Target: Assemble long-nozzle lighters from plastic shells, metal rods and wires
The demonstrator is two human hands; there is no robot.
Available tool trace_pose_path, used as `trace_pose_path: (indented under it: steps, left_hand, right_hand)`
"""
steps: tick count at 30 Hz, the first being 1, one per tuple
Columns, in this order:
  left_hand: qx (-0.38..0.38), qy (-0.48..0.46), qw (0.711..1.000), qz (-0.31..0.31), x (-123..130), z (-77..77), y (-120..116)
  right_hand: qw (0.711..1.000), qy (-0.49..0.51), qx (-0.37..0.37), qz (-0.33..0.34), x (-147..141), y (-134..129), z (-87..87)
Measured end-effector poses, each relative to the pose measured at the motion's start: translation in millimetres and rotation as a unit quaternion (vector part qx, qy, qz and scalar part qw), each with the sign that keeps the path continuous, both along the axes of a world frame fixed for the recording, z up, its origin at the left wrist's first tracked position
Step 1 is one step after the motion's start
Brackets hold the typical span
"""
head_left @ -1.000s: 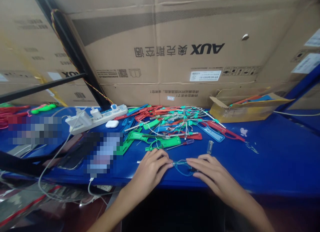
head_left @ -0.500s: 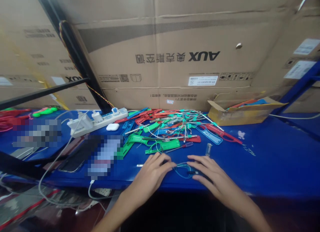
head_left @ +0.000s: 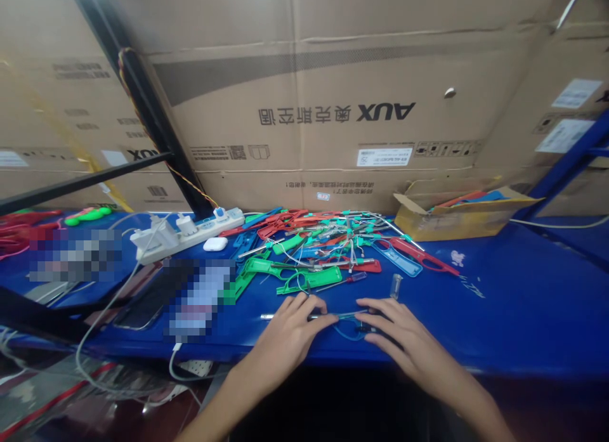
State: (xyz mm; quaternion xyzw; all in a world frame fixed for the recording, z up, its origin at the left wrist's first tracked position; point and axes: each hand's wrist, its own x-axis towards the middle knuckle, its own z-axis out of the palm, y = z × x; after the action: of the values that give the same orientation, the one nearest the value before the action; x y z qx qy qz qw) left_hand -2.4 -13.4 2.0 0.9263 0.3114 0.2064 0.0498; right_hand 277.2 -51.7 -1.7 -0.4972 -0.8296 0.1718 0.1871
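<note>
My left hand (head_left: pixel 297 320) is closed over a thin metal tube (head_left: pixel 266 316), whose bright end sticks out to its left. Thumb and forefinger meet near a dark section of the tube. Opposite it, my right hand (head_left: pixel 397 333) curls its fingers around the end of a blue lighter casing (head_left: pixel 349 333), hard to make out against the blue table. A small black part (head_left: pixel 365 326) shows by the right thumb. Behind the hands lie a green lighter casing (head_left: pixel 316 279), a screwdriver (head_left: pixel 347 281) and a small clear part (head_left: pixel 395 286).
A heap of red, green and blue casings with metal tubes and wires (head_left: pixel 328 239) spreads across the table (head_left: pixel 499 321). An open cardboard box (head_left: pixel 451 220) stands at right. Left are a power strip (head_left: pixel 204 229), a white earbud case (head_left: pixel 215 244) and phones (head_left: pixel 155 296).
The thin wires or strands between my hands have drawn from a loose loop into a straighter line level with the tube. The tube's dark section now shows at my left fingers.
</note>
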Motion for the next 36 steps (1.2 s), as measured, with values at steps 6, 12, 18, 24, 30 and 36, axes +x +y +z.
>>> trace_pose_path:
  steps: [6,12,18,24,30,36]
  left_hand:
    - [-0.003,0.004,1.000,0.000,0.8,1.3,-0.3]
    - [-0.001,0.001,1.000,0.001,0.2,-0.9,0.5]
    - [0.017,-0.001,1.000,0.001,1.9,2.8,-0.6]
    - [0.007,0.009,1.000,0.004,4.5,5.7,-1.1]
    - [0.003,0.012,1.000,0.002,4.3,5.5,-1.4]
    - [-0.006,-0.002,1.000,0.001,2.3,4.2,-1.1]
  right_hand:
    - [1.000,-0.003,0.027,0.002,0.7,0.3,-2.5]
    - [0.999,-0.010,0.030,0.005,0.4,0.4,-2.9]
    - [0.999,0.004,0.032,0.005,0.4,0.7,-2.5]
    - [1.000,0.020,-0.007,0.007,1.5,1.4,-2.0]
    - [1.000,0.026,-0.005,0.005,1.7,1.5,-1.6]
    - [1.000,0.016,0.000,-0.001,0.8,2.6,-2.0]
